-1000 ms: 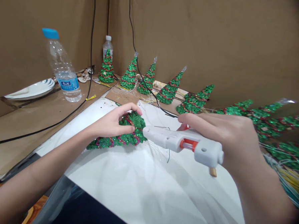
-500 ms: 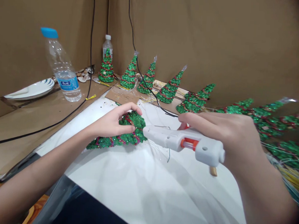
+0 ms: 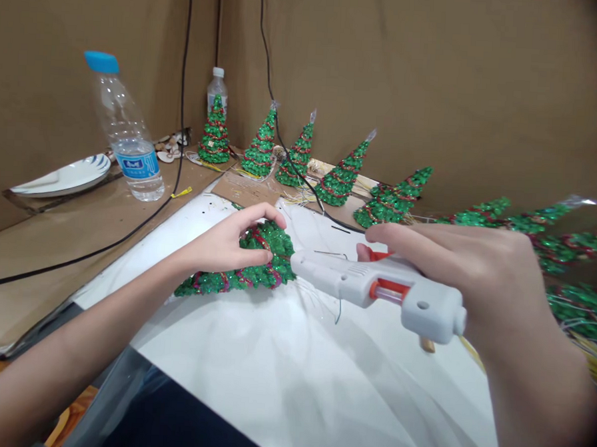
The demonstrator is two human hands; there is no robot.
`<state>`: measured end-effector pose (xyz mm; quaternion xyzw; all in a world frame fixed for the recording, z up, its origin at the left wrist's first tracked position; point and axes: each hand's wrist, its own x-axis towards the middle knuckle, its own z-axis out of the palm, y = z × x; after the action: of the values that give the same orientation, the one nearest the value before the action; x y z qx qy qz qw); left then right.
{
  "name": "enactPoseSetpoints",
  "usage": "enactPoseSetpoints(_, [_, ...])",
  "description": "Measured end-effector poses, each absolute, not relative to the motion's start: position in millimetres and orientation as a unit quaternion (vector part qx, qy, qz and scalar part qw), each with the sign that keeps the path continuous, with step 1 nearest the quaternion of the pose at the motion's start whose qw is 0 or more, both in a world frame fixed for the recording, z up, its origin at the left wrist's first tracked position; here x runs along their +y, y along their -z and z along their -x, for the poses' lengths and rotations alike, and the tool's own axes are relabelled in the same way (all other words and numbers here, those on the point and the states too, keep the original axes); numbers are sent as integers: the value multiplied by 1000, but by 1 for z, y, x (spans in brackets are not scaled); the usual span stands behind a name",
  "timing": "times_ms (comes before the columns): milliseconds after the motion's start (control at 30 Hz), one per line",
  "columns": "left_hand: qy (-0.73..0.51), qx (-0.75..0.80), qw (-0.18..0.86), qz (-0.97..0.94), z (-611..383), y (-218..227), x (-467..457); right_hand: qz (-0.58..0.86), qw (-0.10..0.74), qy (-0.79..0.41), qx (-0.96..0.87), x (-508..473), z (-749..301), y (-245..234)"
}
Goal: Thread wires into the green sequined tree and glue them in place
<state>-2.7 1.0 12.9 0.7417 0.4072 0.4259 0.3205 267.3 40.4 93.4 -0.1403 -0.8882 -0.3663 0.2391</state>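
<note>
Because hot glue drips, I reckon, the wide white plastic sheet [image 3: 280,382] covers the brown tabletop [image 3: 52,237] exactly where I work; it is smooth and faintly creased. Along the back wall stands a row of small green glitter-crusted cone trees [image 3: 341,176] wound with red bead strings, upright and out of my way. My right hand [image 3: 476,273] is wrapped round the white plastic glue gun with the orange trigger [image 3: 375,291], index finger stretched over its top, so the nozzle aims left. My left hand [image 3: 222,246] is clamped on another green glitter cone tree [image 3: 271,265], which lies on its side on the sheet. Its broad base is turned toward the nozzle, touching it or just short of it; I cannot tell which. Fine wispy strands [image 3: 319,301], glue threads I think, trail beneath.
</note>
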Motion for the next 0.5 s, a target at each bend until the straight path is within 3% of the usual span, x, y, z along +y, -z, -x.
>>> enactPoseSetpoints(500, [-448, 385, 326, -738, 2, -13, 0, 168, 226, 357, -891, 33, -260, -93])
